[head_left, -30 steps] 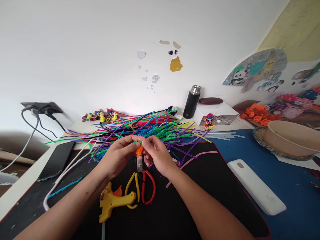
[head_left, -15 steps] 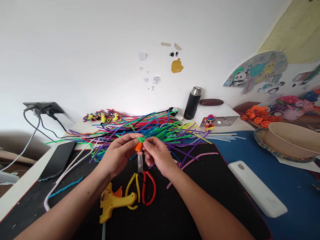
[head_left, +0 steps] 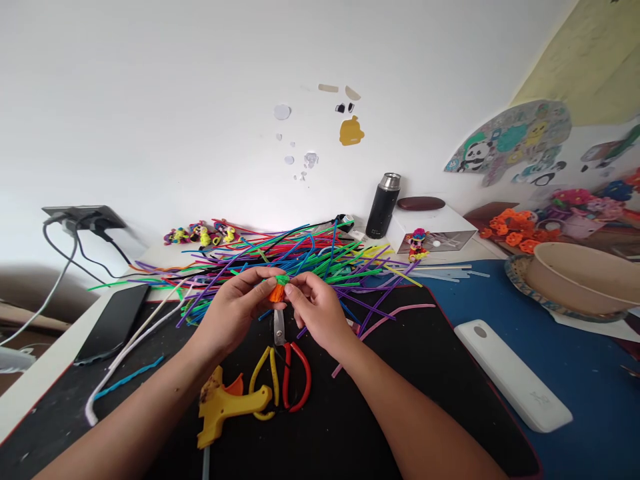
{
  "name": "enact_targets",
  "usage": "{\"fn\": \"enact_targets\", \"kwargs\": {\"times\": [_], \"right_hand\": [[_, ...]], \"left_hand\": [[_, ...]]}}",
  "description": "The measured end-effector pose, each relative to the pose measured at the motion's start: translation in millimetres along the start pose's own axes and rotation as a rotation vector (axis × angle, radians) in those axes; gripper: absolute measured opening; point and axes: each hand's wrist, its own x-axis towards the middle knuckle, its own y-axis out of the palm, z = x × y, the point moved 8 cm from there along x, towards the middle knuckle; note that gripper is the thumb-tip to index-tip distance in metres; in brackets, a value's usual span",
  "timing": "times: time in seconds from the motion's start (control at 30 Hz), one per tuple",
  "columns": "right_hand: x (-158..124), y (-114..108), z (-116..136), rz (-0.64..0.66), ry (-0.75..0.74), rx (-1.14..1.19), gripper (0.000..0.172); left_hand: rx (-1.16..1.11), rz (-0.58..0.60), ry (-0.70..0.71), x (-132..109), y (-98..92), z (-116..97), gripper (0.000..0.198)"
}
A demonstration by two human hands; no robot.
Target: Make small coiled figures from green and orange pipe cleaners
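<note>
Between my two hands is a small orange and green pipe-cleaner piece [head_left: 278,291], green on top and orange below. My left hand [head_left: 239,303] pinches it from the left, thumb against its side. From the right, my right hand [head_left: 316,308] grips it with thumb and fingertips; the other fingers are curled and partly hidden. Just beneath my hands lie scissors [head_left: 298,380] with one red and one yellow handle, blades pointing away. Beside them is a yellow glue gun [head_left: 225,407]. A heap of coloured pipe cleaners [head_left: 300,257] spreads behind my hands.
A black phone [head_left: 114,323] and white pipe cleaners [head_left: 125,357] lie left. Rightward are a white power bank [head_left: 513,375], a beige bowl [head_left: 585,277], a black thermos [head_left: 383,207] and a white box [head_left: 440,227]. Small pipe-cleaner figures [head_left: 203,233] stand at the back.
The whole view has shifted slightly. My right fingers are drawn in closer under the piece; both hands keep hold of it in nearly the same place.
</note>
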Motion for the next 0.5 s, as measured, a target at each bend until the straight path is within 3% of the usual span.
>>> {"fn": "enact_targets", "kwargs": {"times": [0.3, 0.5], "right_hand": [[-5.5, -12.0, 28.0, -0.149, -0.186, -0.495, 0.017], [-7.4, -13.3, 33.7, -0.166, -0.24, -0.681, 0.017]], "left_hand": [[0.15, 0.001, -0.004, 0.3, -4.9, -1.1, 0.04], [0.241, 0.029, -0.027, 3.6, -8.8, 1.5, 0.046]]}}
